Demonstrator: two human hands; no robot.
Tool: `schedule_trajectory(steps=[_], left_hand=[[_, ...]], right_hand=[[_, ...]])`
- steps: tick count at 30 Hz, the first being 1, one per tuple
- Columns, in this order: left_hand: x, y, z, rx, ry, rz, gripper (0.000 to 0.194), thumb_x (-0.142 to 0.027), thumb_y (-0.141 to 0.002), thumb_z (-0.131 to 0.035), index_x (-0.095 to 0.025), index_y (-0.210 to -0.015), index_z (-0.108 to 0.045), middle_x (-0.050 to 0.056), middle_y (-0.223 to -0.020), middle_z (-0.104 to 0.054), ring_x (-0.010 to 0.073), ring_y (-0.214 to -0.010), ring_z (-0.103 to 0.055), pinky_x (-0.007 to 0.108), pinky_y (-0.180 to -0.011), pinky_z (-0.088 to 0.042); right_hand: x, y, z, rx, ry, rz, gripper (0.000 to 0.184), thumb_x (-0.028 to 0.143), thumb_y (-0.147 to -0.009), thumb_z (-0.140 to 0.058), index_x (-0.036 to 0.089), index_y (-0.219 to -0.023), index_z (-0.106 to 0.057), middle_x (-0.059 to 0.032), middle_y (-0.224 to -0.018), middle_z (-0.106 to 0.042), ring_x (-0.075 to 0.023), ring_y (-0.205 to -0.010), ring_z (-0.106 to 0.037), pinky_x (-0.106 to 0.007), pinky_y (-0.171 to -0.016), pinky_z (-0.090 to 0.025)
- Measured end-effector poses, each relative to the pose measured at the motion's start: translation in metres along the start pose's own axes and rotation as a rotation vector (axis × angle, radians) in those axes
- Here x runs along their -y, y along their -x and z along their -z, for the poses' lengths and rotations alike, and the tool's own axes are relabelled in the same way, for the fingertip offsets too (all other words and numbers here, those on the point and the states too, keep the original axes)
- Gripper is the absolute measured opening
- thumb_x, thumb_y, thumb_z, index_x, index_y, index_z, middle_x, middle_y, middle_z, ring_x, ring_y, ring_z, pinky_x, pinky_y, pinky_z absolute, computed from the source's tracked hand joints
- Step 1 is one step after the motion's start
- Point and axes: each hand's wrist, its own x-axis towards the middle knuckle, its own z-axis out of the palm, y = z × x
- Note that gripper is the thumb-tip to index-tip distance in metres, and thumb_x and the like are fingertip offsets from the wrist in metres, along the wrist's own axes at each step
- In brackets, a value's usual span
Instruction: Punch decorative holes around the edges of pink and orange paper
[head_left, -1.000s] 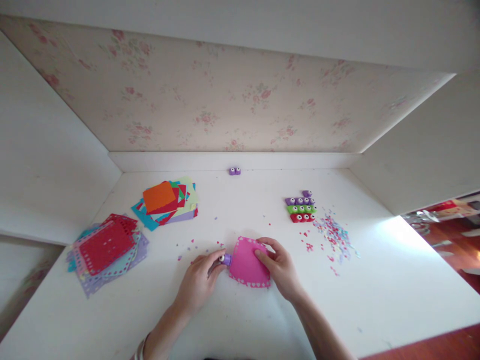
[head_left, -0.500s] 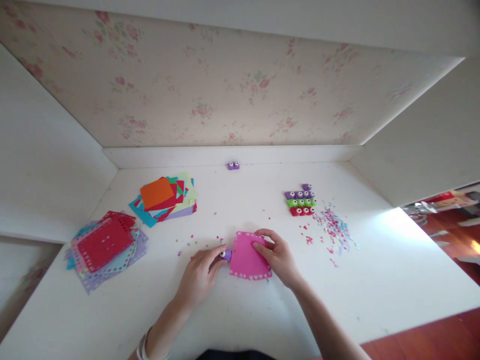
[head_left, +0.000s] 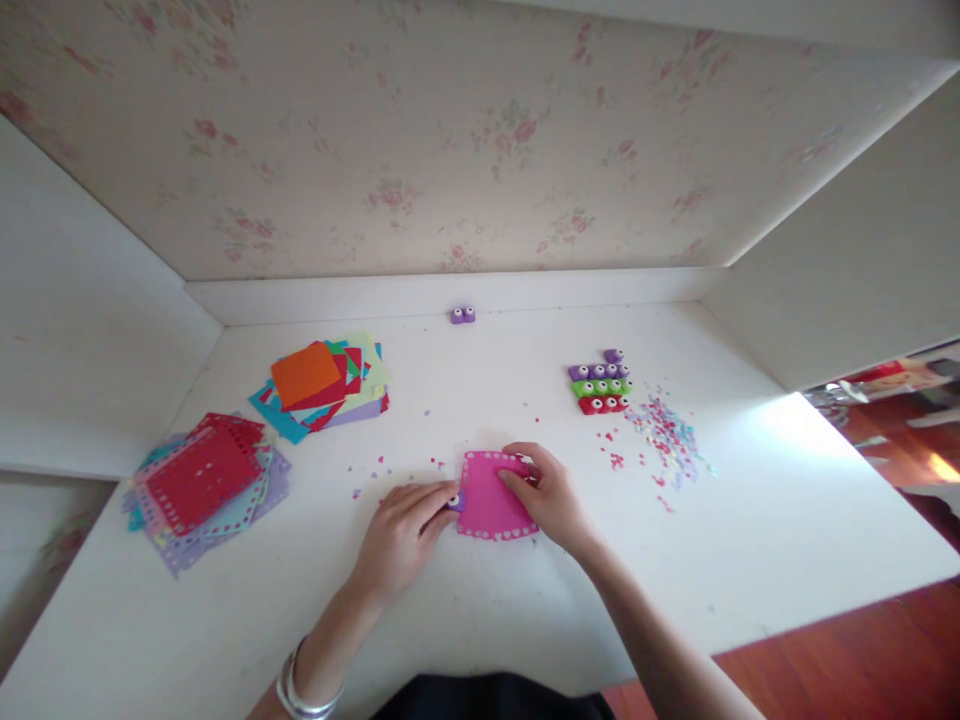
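Observation:
My left hand (head_left: 409, 525) is closed around a small purple craft punch (head_left: 454, 501), its fingers lying over the top. The punch sits against the left edge of a pink sheet of paper (head_left: 491, 495). Small punched shapes line the sheet's top and bottom edges. My right hand (head_left: 544, 495) pinches the sheet's right side, thumb on top and the other fingers partly hidden behind it. Bits of punched paper (head_left: 381, 459) lie just beyond my left hand.
Rows of purple, green and red punches (head_left: 600, 388) stand at the right, beside scattered confetti (head_left: 667, 435). Two purple punches (head_left: 463, 315) rest by the back wall. At left are a stack of coloured paper (head_left: 306, 376) and a pile of punched sheets (head_left: 202, 480).
The view has tilted, so the table things sit higher in the picture. My left fingers have flattened down over the purple punch. Both hands keep their hold at the pink sheet.

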Motion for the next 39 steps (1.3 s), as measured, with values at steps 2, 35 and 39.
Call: schedule_trajectory(steps=[2,35,39], left_hand=[[0.0,0.001,0.0,0.005,-0.012,0.003,0.029,-0.028,-0.094,-0.061,-0.025,-0.123,-0.064,0.007,-0.111,-0.074,0.0217,-0.1,-0.07,0.039,-0.088,-0.057],[-0.011,0.005,0.008,0.074,-0.082,0.051,0.025,-0.022,-0.093,-0.06,-0.025,-0.117,-0.064,0.004,-0.109,-0.072,0.0197,-0.099,-0.067,0.035,-0.091,-0.052],[-0.017,0.0,0.014,0.096,-0.051,0.132,0.029,-0.028,-0.091,-0.062,-0.024,-0.119,-0.063,0.006,-0.113,-0.07,0.0221,-0.105,-0.065,0.035,-0.092,-0.053]], right_hand=[[-0.002,0.001,-0.001,0.0,0.098,0.087,0.023,0.031,-0.086,-0.063,0.024,-0.107,-0.066,-0.0063,-0.107,-0.069,-0.0212,-0.091,-0.065,-0.035,-0.079,-0.053],[-0.01,0.036,-0.002,0.098,0.782,0.581,0.033,0.024,-0.095,-0.056,0.025,-0.128,-0.061,-0.006,-0.134,-0.061,-0.0276,-0.126,-0.052,-0.059,-0.112,-0.036],[-0.01,0.035,-0.001,0.103,0.787,0.577,0.032,0.025,-0.096,-0.055,0.025,-0.127,-0.062,-0.0059,-0.134,-0.061,-0.0278,-0.126,-0.052,-0.058,-0.112,-0.036]])
